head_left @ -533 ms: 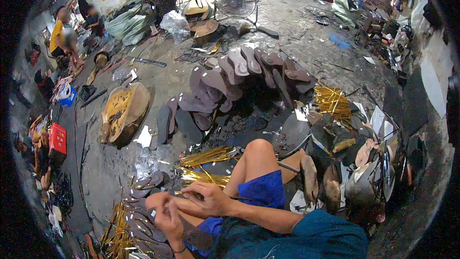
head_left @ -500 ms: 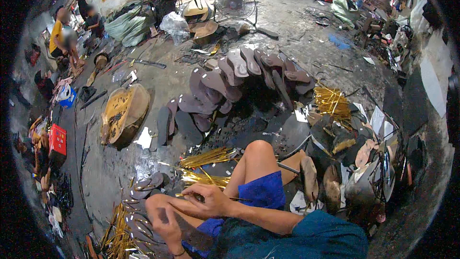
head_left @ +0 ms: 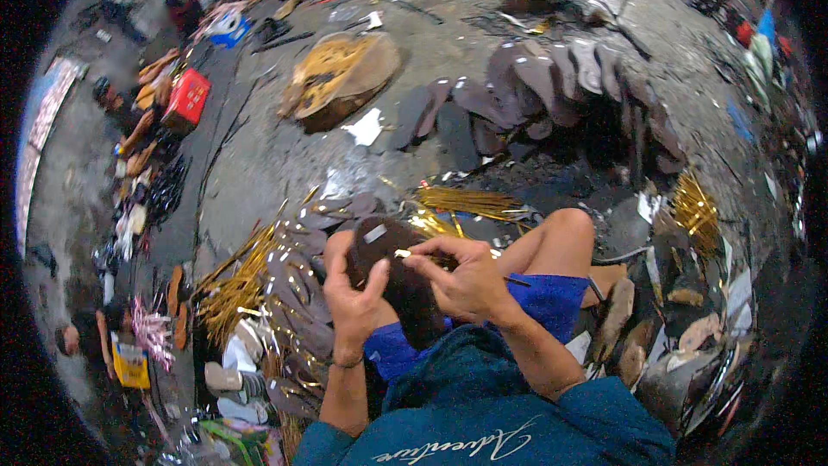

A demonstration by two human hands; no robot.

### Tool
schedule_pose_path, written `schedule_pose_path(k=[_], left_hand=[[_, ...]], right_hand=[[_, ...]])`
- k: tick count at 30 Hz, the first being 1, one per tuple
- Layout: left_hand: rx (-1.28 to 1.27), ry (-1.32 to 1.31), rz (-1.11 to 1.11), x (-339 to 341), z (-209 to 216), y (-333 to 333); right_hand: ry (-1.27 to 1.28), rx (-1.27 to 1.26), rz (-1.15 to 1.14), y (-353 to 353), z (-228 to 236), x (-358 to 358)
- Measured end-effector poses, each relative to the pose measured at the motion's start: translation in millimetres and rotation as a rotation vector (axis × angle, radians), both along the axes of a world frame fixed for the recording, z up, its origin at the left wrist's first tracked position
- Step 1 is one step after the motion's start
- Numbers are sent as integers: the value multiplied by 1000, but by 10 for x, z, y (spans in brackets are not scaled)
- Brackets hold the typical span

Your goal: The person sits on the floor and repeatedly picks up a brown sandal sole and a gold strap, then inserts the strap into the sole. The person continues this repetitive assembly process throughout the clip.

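The grey floor (head_left: 259,142) is stretching out on all sides, and a person in a dark teal shirt (head_left: 595,423) and blue shorts (head_left: 552,298) is sitting low with knees bent. Ahead, a curved row of brown soles (head_left: 528,73) is leaning, one against another; a batch of similar soles (head_left: 297,293) is lying overlapped beside the left knee. A round block (head_left: 375,78) with a yellowish top is standing beyond the row's left end. Gold strips are lying in a left bundle (head_left: 233,293), a middle bundle (head_left: 470,201) and a right bundle (head_left: 694,211). A red box (head_left: 187,97) is standing farther left. Over the lap, a dark brown sole (head_left: 410,293) is pointing away from the body. The left hand (head_left: 354,293) is gripping its left edge, thumb lying on the face, fingers going behind. The right hand (head_left: 457,276) is hanging opposite, thumb and forefinger pressed together. A white label (head_left: 374,233) is showing near the sole's far end. Between the right thumb and forefinger, a gold tip (head_left: 402,254) is being pinched just over the sole; whether it is touching, I cannot tell.
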State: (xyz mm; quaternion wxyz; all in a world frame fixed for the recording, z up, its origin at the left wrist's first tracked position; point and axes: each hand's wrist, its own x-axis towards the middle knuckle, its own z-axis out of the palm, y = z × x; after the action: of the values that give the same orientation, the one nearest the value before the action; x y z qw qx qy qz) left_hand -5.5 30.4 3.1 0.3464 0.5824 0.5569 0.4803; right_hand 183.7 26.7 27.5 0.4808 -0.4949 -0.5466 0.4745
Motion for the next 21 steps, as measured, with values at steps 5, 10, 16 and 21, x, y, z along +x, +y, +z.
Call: schedule_pose_path(k=[5, 10, 16, 21], left_hand=[[-62, -49, -29, 217, 361, -102], [17, 152, -33, 170, 206, -128], [152, 379, -54, 101, 103, -183], [-10, 151, -61, -36, 15, -215]], right_hand=[[-122, 77, 24, 52, -48, -22], [-324, 103, 64, 39, -136, 39], [-208, 84, 36, 101, -487, -172], [-148, 233, 67, 45, -650, -277]])
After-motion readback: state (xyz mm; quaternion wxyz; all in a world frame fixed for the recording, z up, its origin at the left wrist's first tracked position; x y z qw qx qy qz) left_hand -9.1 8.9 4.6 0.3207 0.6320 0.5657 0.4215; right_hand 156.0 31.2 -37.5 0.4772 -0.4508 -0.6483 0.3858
